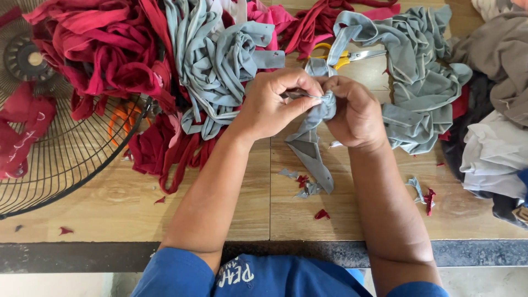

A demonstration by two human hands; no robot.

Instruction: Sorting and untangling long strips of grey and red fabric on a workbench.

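Left hand pinched shut on grey strip, thumb and forefinger at bunched top. Right hand closed on same bunch, touching left. Strip tail hangs below both hands, down onto table. Judgement: light, limp knit fabric, no stiffness, stretches, not slippery, not fragile; best hold is pinch at gathered end, tail follows. Scissors just beyond right hand. Grey pile right of it, red pile and fan guard far left of left hand. Scraps near wrists.

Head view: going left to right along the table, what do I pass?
Fan guard → red strips → grey-blue strips → left hand → right hand → grey strip pile → folded cloths.
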